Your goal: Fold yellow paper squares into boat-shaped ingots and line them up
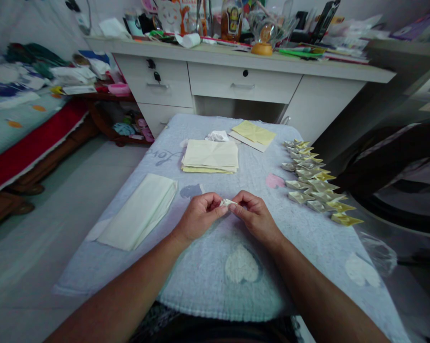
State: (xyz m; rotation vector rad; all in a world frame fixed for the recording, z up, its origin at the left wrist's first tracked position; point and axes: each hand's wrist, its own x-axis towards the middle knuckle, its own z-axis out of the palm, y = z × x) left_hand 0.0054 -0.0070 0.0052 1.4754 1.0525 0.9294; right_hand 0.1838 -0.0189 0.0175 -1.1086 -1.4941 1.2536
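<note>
A small piece of folded paper [228,202], pale in colour, is pinched between my two hands above the middle of the cloth. My left hand [202,214] grips its left end with thumb and fingers, and my right hand [256,214] grips its right end. The fingers cover much of it, so its full shape is hidden. Beyond the hands lies a stack of cream paper sheets [210,155]. To the left rests a long folded bundle of whitish paper [139,209]. Rows of several folded paper boats [313,178], silvery and yellow, stand at the right edge.
A blue patterned cloth [243,271] covers the table. Behind the stack are a crumpled white tissue [218,136] and yellow sheets [254,133]. A cluttered white desk [243,81] stands at the back, a bed [29,128] at left, and a plastic bag [377,252] by the right edge.
</note>
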